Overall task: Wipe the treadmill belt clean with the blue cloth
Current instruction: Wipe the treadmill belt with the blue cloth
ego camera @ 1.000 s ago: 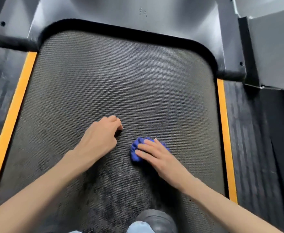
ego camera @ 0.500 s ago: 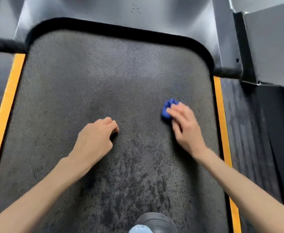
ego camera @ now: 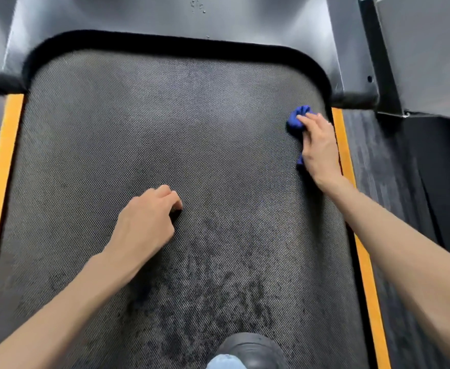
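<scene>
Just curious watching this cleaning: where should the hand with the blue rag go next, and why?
Probably back toward the person and the middle. The right hand presses the blue cloth at the treadmill belt's far right edge, beside the yellow stripe, while dark blotches remain on the near part.

Right hand [ego camera: 319, 147] stretched forward with fingers [ego camera: 307, 119] flat; left hand [ego camera: 149, 222] fisted.

Soft, even light falls from above and ahead, leaving pale sheen on the grey metal motor cover [ego camera: 181, 20] beyond the black textured treadmill belt [ego camera: 165, 129]. Short, dim shadows sit under both forearms. Wide-angle bending curves the belt's far edge; overall slightly soft.
</scene>
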A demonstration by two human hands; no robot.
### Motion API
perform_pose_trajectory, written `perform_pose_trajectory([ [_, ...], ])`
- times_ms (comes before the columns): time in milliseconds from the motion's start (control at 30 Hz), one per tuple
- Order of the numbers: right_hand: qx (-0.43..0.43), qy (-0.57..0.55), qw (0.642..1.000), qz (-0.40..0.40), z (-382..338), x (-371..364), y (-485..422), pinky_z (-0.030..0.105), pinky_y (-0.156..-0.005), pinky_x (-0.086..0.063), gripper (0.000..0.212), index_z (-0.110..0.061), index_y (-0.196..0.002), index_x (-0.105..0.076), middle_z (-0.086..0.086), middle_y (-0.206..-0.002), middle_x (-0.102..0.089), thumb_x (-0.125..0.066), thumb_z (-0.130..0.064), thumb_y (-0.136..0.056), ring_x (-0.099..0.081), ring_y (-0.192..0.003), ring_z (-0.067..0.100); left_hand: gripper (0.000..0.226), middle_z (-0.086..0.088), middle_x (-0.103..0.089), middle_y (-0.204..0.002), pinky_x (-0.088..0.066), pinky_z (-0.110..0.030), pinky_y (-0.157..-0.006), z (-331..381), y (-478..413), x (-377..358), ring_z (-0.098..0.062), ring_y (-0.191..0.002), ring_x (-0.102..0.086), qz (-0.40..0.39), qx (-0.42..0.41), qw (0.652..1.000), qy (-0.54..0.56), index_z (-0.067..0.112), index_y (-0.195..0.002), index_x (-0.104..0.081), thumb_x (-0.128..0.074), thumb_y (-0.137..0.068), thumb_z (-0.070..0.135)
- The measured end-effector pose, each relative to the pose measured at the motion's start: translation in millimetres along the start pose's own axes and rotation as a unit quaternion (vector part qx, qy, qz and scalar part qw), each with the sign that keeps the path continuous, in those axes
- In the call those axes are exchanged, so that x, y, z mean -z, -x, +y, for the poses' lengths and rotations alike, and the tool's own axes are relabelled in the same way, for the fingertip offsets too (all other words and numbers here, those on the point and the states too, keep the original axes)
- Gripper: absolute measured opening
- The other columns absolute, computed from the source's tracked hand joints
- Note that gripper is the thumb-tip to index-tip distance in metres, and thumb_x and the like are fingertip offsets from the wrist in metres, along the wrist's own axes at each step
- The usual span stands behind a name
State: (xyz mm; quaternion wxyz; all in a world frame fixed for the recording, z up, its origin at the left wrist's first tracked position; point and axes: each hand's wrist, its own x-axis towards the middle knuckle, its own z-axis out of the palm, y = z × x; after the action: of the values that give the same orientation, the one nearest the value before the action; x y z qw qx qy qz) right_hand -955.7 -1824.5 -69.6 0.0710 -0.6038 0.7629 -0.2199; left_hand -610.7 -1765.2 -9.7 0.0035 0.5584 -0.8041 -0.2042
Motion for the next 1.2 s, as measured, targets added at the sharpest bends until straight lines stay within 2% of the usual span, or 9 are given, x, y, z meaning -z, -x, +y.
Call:
perform_pose_trajectory([
  [100,-0.013,-0.032,0.998,0.045,-29.8,-3.0,44.9,0.031,-0.111,-0.025,0.036,-0.003,-0.117,-0.062,0.016,-0.124,-0.058,-0.046,-0.006,-0.084,-0.047,-0.122,0.032,0.035,0.006,-0.062,-0.105,-0.048,-0.039,-0.076,-2.1,0.7,-1.0,-0.023,-0.097,-0.058,-0.002,0.004,1.000,0.001,0.020,-0.099,-0.066,-0.047,-0.078,0.000],
  [200,0.124,-0.053,0.989,-0.068,-48.2,8.3,146.2,0.037,-0.114,-0.024,0.035,-0.010,-0.122,-0.060,0.006,-0.133,-0.053,-0.046,-0.014,-0.089,-0.039,-0.132,0.023,0.033,0.003,-0.063,-0.103,-0.050,-0.041,-0.075,-3.5,1.8,-2.5,-0.025,-0.094,-0.059,-0.002,-0.001,1.000,0.006,0.018,-0.096,-0.067,-0.052,-0.075,-0.002],
  [400,0.471,0.059,0.854,-0.213,-4.7,26.0,141.8,0.038,-0.113,-0.028,0.041,-0.016,-0.135,-0.044,0.004,-0.142,-0.044,-0.034,-0.010,-0.096,-0.034,-0.136,0.023,0.037,-0.001,-0.065,-0.106,-0.052,-0.042,-0.073,-5.1,3.5,-2.9,-0.028,-0.094,-0.061,-0.001,-0.008,1.000,0.009,0.015,-0.100,-0.067,-0.053,-0.071,-0.004],
  [533,0.115,0.055,0.991,-0.047,13.5,16.9,52.5,0.033,-0.114,-0.021,0.047,0.000,-0.130,-0.050,0.021,-0.134,-0.049,-0.040,0.001,-0.084,-0.041,-0.128,0.039,0.037,-0.002,-0.066,-0.108,-0.052,-0.044,-0.074,-3.8,4.1,-3.8,-0.030,-0.094,-0.062,-0.001,-0.003,1.000,0.017,0.012,-0.100,-0.069,-0.055,-0.071,-0.006],
  [633,-0.024,0.046,0.997,0.049,-20.4,2.0,59.0,0.042,-0.111,-0.027,0.040,0.000,-0.125,-0.055,0.022,-0.128,-0.054,-0.044,-0.015,-0.089,-0.046,-0.122,0.041,0.038,0.001,-0.067,-0.109,-0.053,-0.043,-0.076,-2.6,3.1,-1.0,-0.030,-0.095,-0.063,0.002,0.001,1.000,0.016,0.013,-0.100,-0.071,-0.055,-0.072,-0.006],
  [733,0.133,0.002,0.989,-0.064,-65.5,0.7,139.3,0.041,-0.113,-0.026,0.041,-0.009,-0.129,-0.055,0.010,-0.136,-0.051,-0.047,-0.027,-0.093,-0.039,-0.132,0.028,0.041,0.009,-0.061,-0.122,-0.046,-0.040,-0.089,-3.0,1.4,3.1,-0.024,-0.109,-0.057,-0.012,0.019,0.999,0.026,0.019,-0.107,-0.070,-0.049,-0.078,-0.002],
  [933,0.470,0.013,0.853,-0.226,-53.5,10.9,187.8,0.033,-0.114,-0.025,0.037,-0.017,-0.133,-0.051,0.000,-0.140,-0.049,-0.042,-0.019,-0.097,-0.036,-0.135,0.019,0.040,0.007,-0.060,-0.124,-0.045,-0.039,-0.091,-5.9,2.2,-2.5,-0.024,-0.110,-0.056,-0.011,0.018,0.999,0.035,0.018,-0.107,-0.070,-0.049,-0.079,-0.001],
  [1100,0.107,0.048,0.993,-0.030,-17.0,7.3,59.5,0.038,-0.109,-0.030,0.037,-0.003,-0.126,-0.055,0.018,-0.130,-0.054,-0.045,-0.011,-0.091,-0.046,-0.125,0.038,0.032,0.007,-0.064,-0.120,-0.049,-0.039,-0.089,-10.2,2.8,-5.8,-0.023,-0.107,-0.060,-0.005,0.007,0.999,0.034,0.019,-0.102,-0.072,-0.056,-0.080,0.002],
  [1200,-0.047,0.034,0.997,0.048,-50.2,-10.4,51.7,0.038,-0.110,-0.027,0.038,0.001,-0.122,-0.058,0.021,-0.125,-0.056,-0.043,-0.006,-0.087,-0.048,-0.120,0.040,0.031,0.008,-0.063,-0.121,-0.048,-0.040,-0.088,-8.0,2.4,-6.3,-0.023,-0.108,-0.060,-0.003,0.009,1.000,0.015,0.020,-0.101,-0.073,-0.053,-0.082,0.006],
])
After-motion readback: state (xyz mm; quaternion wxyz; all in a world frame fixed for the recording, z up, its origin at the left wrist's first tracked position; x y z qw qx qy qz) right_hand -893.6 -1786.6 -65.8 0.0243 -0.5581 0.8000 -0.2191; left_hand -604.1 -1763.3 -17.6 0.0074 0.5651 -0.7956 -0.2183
